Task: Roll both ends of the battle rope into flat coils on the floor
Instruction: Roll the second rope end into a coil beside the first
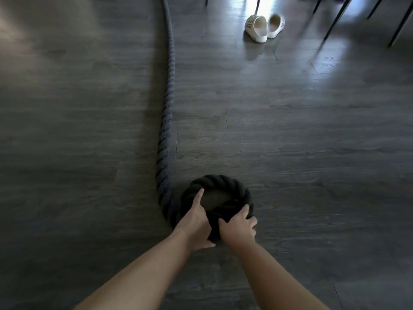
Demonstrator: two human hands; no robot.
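- Black twisted battle rope (166, 104) lying on grey wood-plank floor (312, 153); near end curling into a first small coil (220, 193) just ahead of the arms, long tail running away up the frame toward the top edge.
- Left hand (197, 222) pressing on the coil's left rim, forefinger stretching along the inner edge of the ring, thumb tucking under the near side at floor level; probably pinning the turn flat so it cannot spring open.
- Right hand (240, 227) clasping the near-right part of the ring, fingers curling over the rope where the end seems to be tucking inward; likely feeding the bend round.
- Centre of the ring showing bare floor: winding loose, barely past one turn, wanting tightening before more laps go on.
- Tail meeting the coil at its left side, so further turns likely wrapping on from that side.
- Only this end in view; other end of the rope out of frame, state unknown.
- White slippers (264, 26) standing well apart at upper right, near thin dark chair legs (335, 23); clear of the rope's path.
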